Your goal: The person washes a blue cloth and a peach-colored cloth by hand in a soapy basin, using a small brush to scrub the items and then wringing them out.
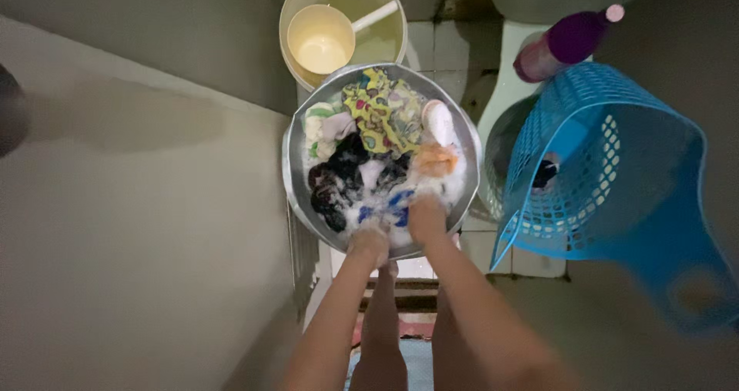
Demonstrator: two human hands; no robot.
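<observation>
Both hands are reaching down into a big round metal basin that is sitting on the floor. The basin is holding wet clothes in many colours, black, white, orange, yellow and blue, all lying in soapy foam.

The left hand is pressing into the foam at the near edge of the basin. Its fingers are sinking under the suds, so I cannot tell if they are curled or flat. The right hand is lying just beside it, a little farther in, touching a blue and white piece of cloth. Its fingers are maybe bending around the cloth, but the foam is hiding them and the picture is blurry, so I cannot tell for sure.

Behind the basin a pale yellow bucket is standing, and a dipper with a long handle is resting inside it. To the right a blue plastic basket full of holes is tipping toward the basin. A purple bottle with a pink cap is lying behind the basket. The person's bare legs are showing below the arms.
</observation>
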